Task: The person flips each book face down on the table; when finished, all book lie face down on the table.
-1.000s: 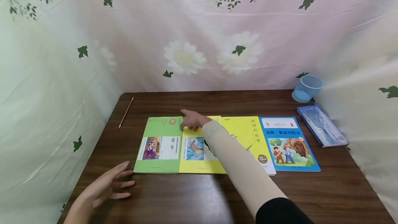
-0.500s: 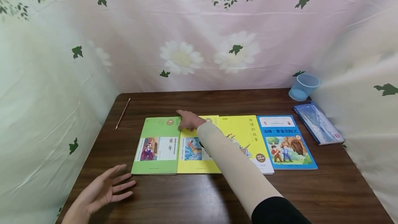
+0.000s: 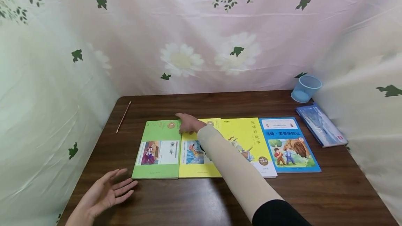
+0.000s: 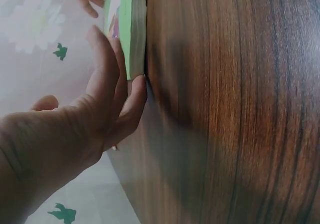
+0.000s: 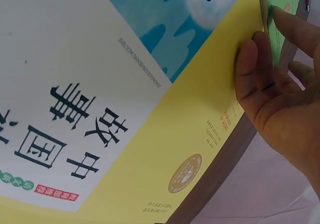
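Note:
My right hand [image 3: 189, 123] bends over the top right corner of a green book [image 3: 157, 170], where it meets a yellow book [image 3: 196, 172]. In the right wrist view, the thumb [image 5: 295, 27] touches the green book's side edge. The other fingers curl loosely over the yellow cover; where some of their tips rest is hidden. My left hand [image 3: 105, 193] is spread at the green book's lower left corner. One left fingertip touches that corner in the left wrist view. Neither hand lifts a book.
To the right lie another yellow book [image 3: 242, 132], partly under the right forearm, and a blue book [image 3: 292, 152]. A blue-white book [image 3: 321, 125] lies slanted near a light blue cup [image 3: 306, 88]. A thin stick like a pencil [image 3: 124, 117] lies at the table's left.
The books stay nearly in place and the view shifts slightly. My right hand stays at the green book's top corner. My left hand has turned, showing more of its palm.

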Motion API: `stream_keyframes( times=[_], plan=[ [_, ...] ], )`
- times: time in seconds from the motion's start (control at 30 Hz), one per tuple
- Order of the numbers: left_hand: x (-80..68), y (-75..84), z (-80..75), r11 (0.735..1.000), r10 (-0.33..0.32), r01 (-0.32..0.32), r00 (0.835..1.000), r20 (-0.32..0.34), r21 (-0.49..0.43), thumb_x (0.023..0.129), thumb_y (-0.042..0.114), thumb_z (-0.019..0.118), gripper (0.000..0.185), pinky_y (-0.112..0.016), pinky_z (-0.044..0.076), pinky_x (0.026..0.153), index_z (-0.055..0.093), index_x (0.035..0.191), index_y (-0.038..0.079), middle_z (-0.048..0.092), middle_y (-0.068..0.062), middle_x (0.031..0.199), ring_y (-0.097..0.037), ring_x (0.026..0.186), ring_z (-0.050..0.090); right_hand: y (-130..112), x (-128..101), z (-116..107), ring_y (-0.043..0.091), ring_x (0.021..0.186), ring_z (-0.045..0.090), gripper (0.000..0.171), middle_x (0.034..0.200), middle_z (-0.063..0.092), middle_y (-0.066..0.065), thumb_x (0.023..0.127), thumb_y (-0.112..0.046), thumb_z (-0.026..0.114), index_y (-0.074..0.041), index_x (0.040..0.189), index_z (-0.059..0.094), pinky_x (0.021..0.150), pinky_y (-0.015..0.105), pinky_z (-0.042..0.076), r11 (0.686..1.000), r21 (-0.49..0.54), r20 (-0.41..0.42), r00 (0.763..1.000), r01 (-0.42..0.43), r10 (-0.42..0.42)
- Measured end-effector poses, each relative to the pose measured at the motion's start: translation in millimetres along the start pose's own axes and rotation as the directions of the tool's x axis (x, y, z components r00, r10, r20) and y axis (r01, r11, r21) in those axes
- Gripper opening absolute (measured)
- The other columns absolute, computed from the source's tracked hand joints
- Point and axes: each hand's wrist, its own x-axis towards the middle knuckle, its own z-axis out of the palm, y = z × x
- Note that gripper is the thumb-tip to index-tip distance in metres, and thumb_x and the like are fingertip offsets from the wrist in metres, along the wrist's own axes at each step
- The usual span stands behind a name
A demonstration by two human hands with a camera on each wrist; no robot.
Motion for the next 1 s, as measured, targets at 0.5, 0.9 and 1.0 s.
stream_keyframes(
  times=[0.5, 0.9, 1.0],
  plan=[
    [10.4, -9.1, 5.1, 0.999, 0.041, -0.037, 0.99, -0.137, 0.031, 0.109, 0.038, 0.034, 0.034, -0.035, 0.055, 0.093, 0.062, 0.109, 0.019, 0.06, -0.011, 0.112, -0.018, 0.105, 0.066, -3, 1, 6, 0.025, 0.104, 0.056, 0.075, 0.159, 0.029, 0.01, 0.096, -0.009, 0.062, -0.028, 0.159, 0.027, 0.068, 0.03, 0.056, 0.999, -0.049, -0.018, 1.0, 0.003, -0.004],
    [25.0, -5.5, 16.7, 0.911, 0.151, 0.01, 0.922, -0.356, 0.412, 0.105, 0.038, 0.048, 0.033, -0.025, 0.054, 0.072, 0.053, 0.13, 0.017, 0.056, 0.0, 0.097, -0.01, 0.081, 0.059, -7, -2, 10, 0.024, 0.099, 0.057, 0.074, 0.158, 0.031, 0.012, 0.095, -0.008, 0.062, -0.026, 0.158, 0.028, 0.066, 0.031, 0.057, 0.999, -0.033, -0.039, 0.999, 0.004, -0.005],
    [31.7, -1.9, 19.3, 0.852, 0.181, 0.027, 0.922, -0.343, 0.523, 0.104, 0.037, 0.052, 0.053, -0.025, 0.051, 0.069, 0.04, 0.146, 0.007, 0.056, 0.005, 0.086, -0.009, 0.077, 0.056, -6, -2, 11, 0.025, 0.102, 0.058, 0.074, 0.157, 0.032, 0.011, 0.095, -0.008, 0.063, -0.026, 0.158, 0.029, 0.067, 0.031, 0.057, 0.999, -0.031, -0.049, 0.999, -0.006, 0.004]
  ],
)
